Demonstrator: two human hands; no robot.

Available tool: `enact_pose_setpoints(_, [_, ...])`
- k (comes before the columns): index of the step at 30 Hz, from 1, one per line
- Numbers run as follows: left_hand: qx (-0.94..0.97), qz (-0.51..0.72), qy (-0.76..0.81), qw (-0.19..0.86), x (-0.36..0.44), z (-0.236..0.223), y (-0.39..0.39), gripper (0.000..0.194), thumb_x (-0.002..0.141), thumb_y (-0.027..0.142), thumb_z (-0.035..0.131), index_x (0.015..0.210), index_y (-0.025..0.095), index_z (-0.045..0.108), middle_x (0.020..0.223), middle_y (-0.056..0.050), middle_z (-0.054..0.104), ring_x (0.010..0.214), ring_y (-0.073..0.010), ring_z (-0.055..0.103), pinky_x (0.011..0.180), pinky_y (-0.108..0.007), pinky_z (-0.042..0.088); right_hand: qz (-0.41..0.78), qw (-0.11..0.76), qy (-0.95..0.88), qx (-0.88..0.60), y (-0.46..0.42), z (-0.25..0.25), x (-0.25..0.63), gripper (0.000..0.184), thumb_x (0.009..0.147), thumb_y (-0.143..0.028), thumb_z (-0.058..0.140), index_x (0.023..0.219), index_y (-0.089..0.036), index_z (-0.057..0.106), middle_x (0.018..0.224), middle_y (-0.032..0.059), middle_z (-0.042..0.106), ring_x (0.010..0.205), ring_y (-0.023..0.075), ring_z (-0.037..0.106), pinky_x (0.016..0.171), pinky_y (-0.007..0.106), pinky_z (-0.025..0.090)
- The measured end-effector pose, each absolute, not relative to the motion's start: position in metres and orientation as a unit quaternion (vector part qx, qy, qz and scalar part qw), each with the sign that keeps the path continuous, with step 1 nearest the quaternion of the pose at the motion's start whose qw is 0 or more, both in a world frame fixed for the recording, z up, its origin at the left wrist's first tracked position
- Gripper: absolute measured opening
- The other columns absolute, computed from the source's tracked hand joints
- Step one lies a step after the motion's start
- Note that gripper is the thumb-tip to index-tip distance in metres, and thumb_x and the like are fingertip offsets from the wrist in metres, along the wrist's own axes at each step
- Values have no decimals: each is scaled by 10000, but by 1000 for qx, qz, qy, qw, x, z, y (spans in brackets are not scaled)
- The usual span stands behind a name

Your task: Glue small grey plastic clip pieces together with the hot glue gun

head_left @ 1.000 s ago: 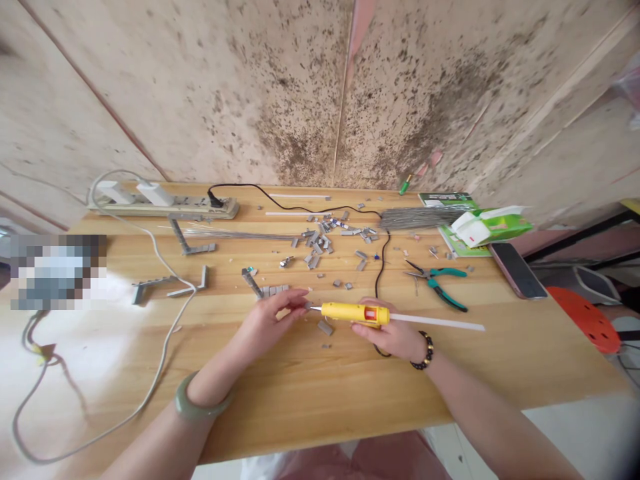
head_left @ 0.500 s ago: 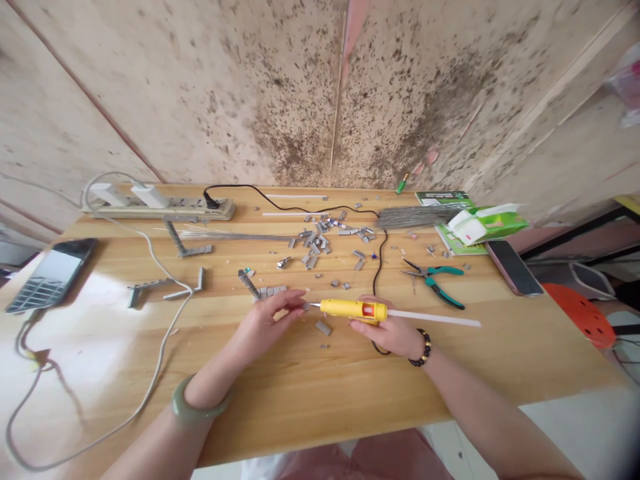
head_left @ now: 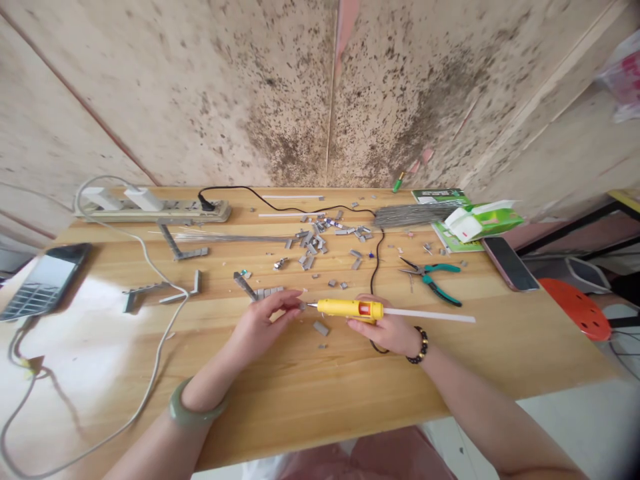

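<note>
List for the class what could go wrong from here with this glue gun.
1. Burn: the yellow glue gun in the right hand has its metal nozzle pointed at the left hand, very close to it; if hot, it might burn skin.
2. Snag: the black cord runs by the bundle of wires, so a tug could disturb them.

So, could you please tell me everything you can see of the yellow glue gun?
The glue gun has a yellow, plastic-looking body, a slim metallic nozzle, a reddish window in its side and a long white stick jutting from its back. The right hand holds it nearly level above the wooden table, hiding most of its handle. The nozzle points at the left hand; whether it touches the grey piece pinched there is unclear.
</note>
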State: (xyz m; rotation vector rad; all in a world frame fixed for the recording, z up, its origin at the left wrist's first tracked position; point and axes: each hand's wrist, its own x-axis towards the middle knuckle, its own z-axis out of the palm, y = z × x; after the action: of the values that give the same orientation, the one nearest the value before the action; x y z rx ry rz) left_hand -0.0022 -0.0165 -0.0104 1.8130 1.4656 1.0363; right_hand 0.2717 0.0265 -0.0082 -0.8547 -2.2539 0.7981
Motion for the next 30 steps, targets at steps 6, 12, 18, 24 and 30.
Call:
enact_pose_setpoints(6, [681,390,549,289,-4,-8,-16,330,850,365,595,1140,208,608,902,-47,733,823,-181,701,776,-311,574,302,295,-844,-330,26,-5,271,188,885,-355,549,767,-209,555,803,39,601,795,189,597,785,312,499])
enact_pose_setpoints(12, [690,384,544,283,-2,-7,-17,309,848,338,602,1135,224,608,894,-28,731,808,-165,697,747,-280,576,307,291,-848,-321,27,-2,270,178,891,-338,549,766,-212,541,795,29,592,789,179,584,774,298,491])
enact_pose_setpoints(18, [683,388,548,288,-3,-9,-16,324,850,357,597,1138,210,609,910,-47,732,820,-178,701,772,-304,575,306,291,-848,-320,27,0,270,201,890,-340,549,737,-212,529,771,24,580,765,177,579,754,296,490])
enact_pose_setpoints(24, [681,385,549,295,-3,-9,-16,331,849,366,596,1137,205,613,919,-57,732,842,-189,700,787,-319,574,302,297,-848,-320,27,-2,271,192,890,-340,553,748,-213,537,779,23,585,768,173,574,760,295,489])
enact_pose_setpoints(30, [685,381,550,290,-2,-8,-17,321,840,362,610,1128,220,616,911,-43,733,828,-182,699,759,-302,580,305,289,-850,-318,27,-2,271,194,894,-341,548,751,-211,532,778,24,581,760,171,566,751,294,485])
